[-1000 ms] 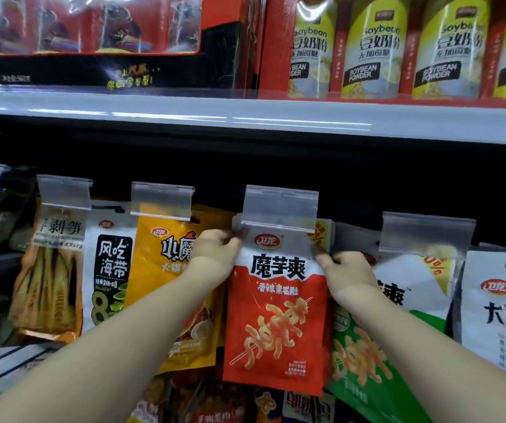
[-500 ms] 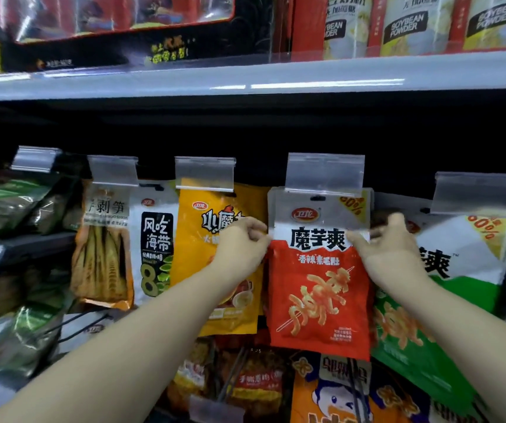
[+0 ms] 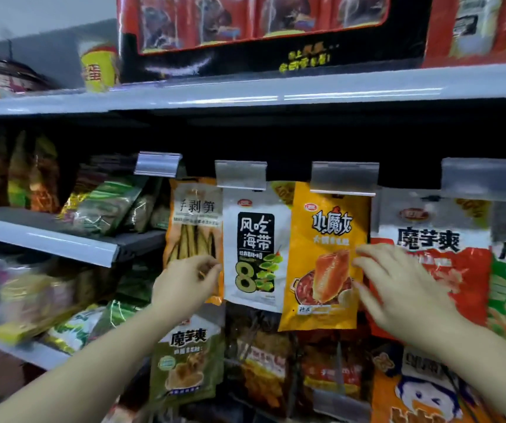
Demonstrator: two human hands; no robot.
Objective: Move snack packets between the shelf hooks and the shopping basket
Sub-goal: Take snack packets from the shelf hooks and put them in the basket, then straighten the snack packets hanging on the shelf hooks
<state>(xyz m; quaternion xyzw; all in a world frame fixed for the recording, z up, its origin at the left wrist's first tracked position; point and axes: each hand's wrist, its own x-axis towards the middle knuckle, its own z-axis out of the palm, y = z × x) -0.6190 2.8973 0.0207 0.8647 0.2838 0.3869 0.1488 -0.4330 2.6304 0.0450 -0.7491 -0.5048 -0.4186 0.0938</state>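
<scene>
Both hands are hovering empty, the left hand point(image 3: 189, 277) loosely curled and the right hand point(image 3: 398, 285) spread, leaving the yellow packet point(image 3: 326, 254) hanging unpicked.

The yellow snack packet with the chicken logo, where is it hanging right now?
In the head view the yellow snack packet hangs mid-row, between the white seaweed packet and the red konjac packet, with the right hand at its right edge.

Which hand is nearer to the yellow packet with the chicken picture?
Right. The right hand reaches with spread fingers at the right edge of the yellow packet; the left hand is further left, beyond the white packet.
</scene>
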